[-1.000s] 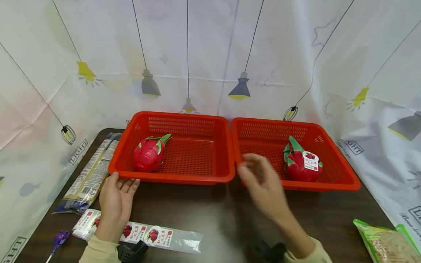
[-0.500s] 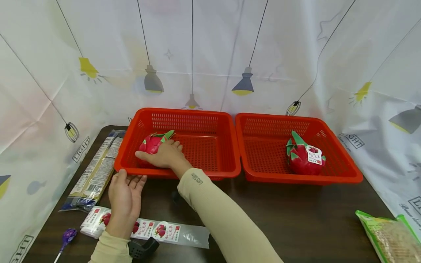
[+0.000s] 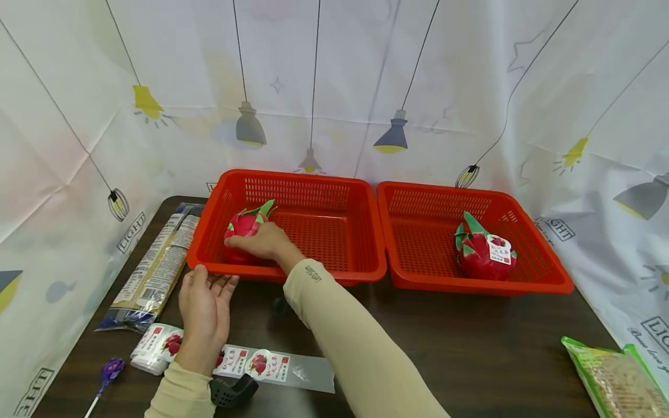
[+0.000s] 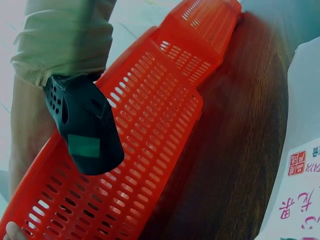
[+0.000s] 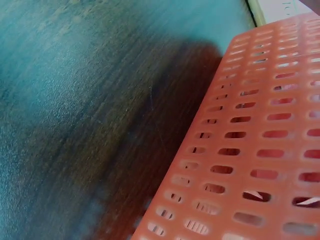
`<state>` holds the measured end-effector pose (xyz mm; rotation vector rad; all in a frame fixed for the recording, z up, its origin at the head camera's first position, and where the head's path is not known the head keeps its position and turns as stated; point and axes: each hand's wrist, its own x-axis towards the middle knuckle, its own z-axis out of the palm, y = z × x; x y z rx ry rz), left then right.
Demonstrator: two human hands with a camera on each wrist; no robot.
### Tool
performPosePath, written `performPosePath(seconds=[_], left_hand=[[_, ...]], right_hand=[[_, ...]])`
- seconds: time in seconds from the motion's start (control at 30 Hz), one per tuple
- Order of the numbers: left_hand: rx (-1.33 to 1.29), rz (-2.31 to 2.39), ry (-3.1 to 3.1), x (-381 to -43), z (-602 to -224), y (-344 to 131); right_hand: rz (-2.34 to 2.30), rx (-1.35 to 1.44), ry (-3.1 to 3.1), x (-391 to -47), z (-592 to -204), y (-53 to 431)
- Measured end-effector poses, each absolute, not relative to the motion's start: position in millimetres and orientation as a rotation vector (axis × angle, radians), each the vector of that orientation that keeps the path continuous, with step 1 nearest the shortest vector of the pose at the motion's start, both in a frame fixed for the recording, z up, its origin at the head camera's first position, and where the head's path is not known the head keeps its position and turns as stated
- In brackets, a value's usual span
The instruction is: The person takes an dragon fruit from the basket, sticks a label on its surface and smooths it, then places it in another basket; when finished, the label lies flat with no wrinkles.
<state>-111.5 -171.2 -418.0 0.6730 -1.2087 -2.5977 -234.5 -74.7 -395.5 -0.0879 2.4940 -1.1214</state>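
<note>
Farther left than one second ago, the right hand (image 3: 265, 240) grips the fruit (image 3: 244, 225) from its right side, leaves (image 3: 265, 210) pointing away; the left hand (image 3: 205, 310), fingers loose, touches the left basket (image 3: 358, 277).

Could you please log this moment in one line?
right hand: holds dragon fruit in left basket; left hand: at that basket's near rim; right basket: labelled dragon fruit

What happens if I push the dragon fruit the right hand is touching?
The dragon fruit might roll, because its body looks round. Its green tips stick out, so it could wobble instead of rolling smoothly. The red basket around it would probably stop it.
</note>
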Motion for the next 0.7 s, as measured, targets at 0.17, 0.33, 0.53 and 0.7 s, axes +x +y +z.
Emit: performPosePath(seconds=[0.17,0.33,0.53,0.7], left_hand=[[0.666,-2.599,-1.201,-111,-419,-171],[0.658,-2.587,-1.201,-110,-419,-173],[0.656,-2.591,-1.144,-112,-418,-174],[0.649,-2.592,-1.16,-112,-417,-172]], right_hand=[[-1.167,-0.073,2.511,-232,-388,-67],[-1.172,-0.119,2.531,-232,-366,-50],[-1.213,-0.279,2.603,-205,-327,-5],[-1.239,-0.443,2.603,-135,-312,59]])
